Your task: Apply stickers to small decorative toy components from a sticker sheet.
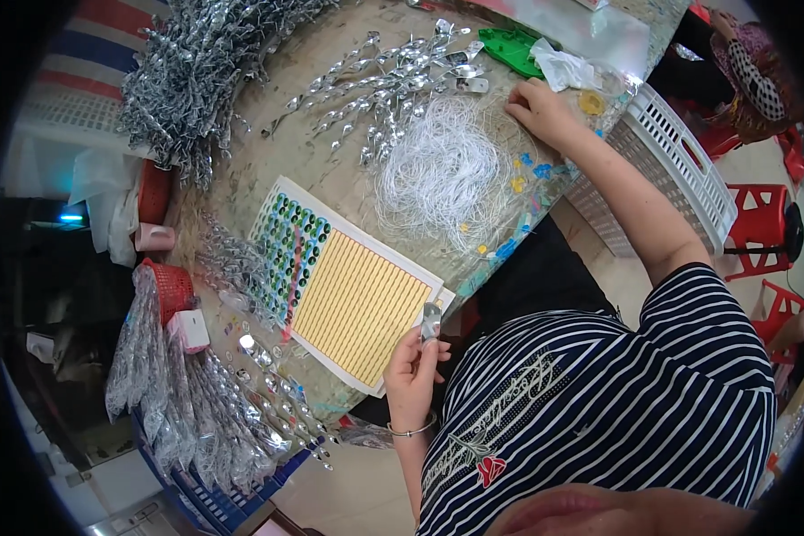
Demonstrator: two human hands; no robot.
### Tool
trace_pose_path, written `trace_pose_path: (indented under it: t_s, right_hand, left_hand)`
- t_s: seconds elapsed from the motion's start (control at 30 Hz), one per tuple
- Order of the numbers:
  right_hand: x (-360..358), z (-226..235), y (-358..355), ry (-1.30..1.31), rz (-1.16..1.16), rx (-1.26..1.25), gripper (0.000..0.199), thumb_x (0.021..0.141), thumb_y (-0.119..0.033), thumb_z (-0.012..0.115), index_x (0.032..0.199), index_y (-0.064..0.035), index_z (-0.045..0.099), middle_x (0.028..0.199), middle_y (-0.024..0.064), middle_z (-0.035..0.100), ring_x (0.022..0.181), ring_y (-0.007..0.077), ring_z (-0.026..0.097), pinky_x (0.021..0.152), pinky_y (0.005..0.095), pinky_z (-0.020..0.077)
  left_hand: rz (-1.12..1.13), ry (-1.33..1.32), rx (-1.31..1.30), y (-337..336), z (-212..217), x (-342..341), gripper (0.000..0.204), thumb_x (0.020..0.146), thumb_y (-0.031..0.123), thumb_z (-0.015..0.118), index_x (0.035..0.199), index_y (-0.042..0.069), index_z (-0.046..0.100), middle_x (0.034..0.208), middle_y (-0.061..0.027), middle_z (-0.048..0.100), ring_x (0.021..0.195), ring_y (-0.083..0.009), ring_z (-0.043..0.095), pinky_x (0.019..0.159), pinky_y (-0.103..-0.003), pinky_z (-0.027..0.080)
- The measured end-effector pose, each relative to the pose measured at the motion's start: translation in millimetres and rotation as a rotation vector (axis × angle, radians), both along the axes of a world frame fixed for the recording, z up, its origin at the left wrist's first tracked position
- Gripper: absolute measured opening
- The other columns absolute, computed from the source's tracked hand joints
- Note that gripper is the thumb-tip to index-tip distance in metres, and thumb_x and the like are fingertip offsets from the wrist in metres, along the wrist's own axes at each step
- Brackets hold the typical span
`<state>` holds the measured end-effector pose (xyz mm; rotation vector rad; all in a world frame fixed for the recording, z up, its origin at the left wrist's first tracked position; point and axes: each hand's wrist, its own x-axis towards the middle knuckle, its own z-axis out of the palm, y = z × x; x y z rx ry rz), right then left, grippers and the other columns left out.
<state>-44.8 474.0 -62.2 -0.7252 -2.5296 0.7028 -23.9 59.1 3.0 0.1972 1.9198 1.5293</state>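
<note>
**Pinching a silver piece, work apparently partway**

My left grip (412, 371) is closed on a silver piece (431, 322), by the near corner of the gem sheet (357, 308). My right grip (542, 112) is beside the white thread (447, 174); whether it holds anything, I cannot tell. I judge the work partway: green gems (288, 250) fill one part of the sheet, the yellow-striped part is bare, and silver strands (393, 85) lie bunched on the tabletop (330, 183). Decorative lettering (500, 415) marks the striped shirt (590, 384); I can read no label elsewhere.
</note>
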Motion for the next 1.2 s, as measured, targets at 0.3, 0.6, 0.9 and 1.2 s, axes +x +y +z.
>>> trace_pose_path:
  t_s: [0.3,0.6,0.9,1.2]
  right_hand:
    - [-1,-13,17,0.077,-0.018,-0.086,0.020,0.082,-0.023,0.062,0.089,-0.0040,0.061,0.096,0.0155,0.057,0.091,0.0334,0.057,0.078,0.0398,0.0461]
    - [2,8,16,0.034,0.069,-0.376,0.021,0.086,-0.021,0.060,0.088,0.0000,0.058,0.077,0.0089,0.056,0.073,0.0176,0.057,0.068,0.0314,0.0470]
    - [35,98,-112,0.092,0.536,-0.645,0.023,0.092,-0.027,0.053,0.095,-0.0043,0.055,0.078,0.0045,0.055,0.074,0.0125,0.054,0.067,0.0292,0.0461]
    - [73,102,-214,-0.114,1.043,-0.830,0.013,0.091,-0.015,0.056,0.089,-0.0033,0.052,0.068,0.0039,0.059,0.062,0.0111,0.055,0.058,0.0262,0.0449]
  left_hand:
    - [0.063,-0.041,0.002,-12,-8,11,0.025,0.093,0.009,0.053,0.117,0.001,0.054,0.086,-0.0066,0.065,0.069,-0.0060,0.057,0.049,-0.015,0.040]
    - [0.109,-0.014,0.016,-10,-5,20,0.022,0.092,0.009,0.054,0.112,0.000,0.056,0.081,-0.0052,0.063,0.063,-0.0050,0.054,0.048,-0.015,0.038]
    - [0.172,0.116,-0.059,-7,18,21,0.019,0.092,0.009,0.052,0.108,-0.001,0.058,0.067,-0.0005,0.054,0.050,-0.0029,0.041,0.044,-0.015,0.031]
    - [0.045,0.155,0.127,9,34,36,0.025,0.090,0.006,0.055,0.114,-0.003,0.056,0.074,-0.0003,0.057,0.057,-0.0031,0.047,0.049,-0.015,0.036]
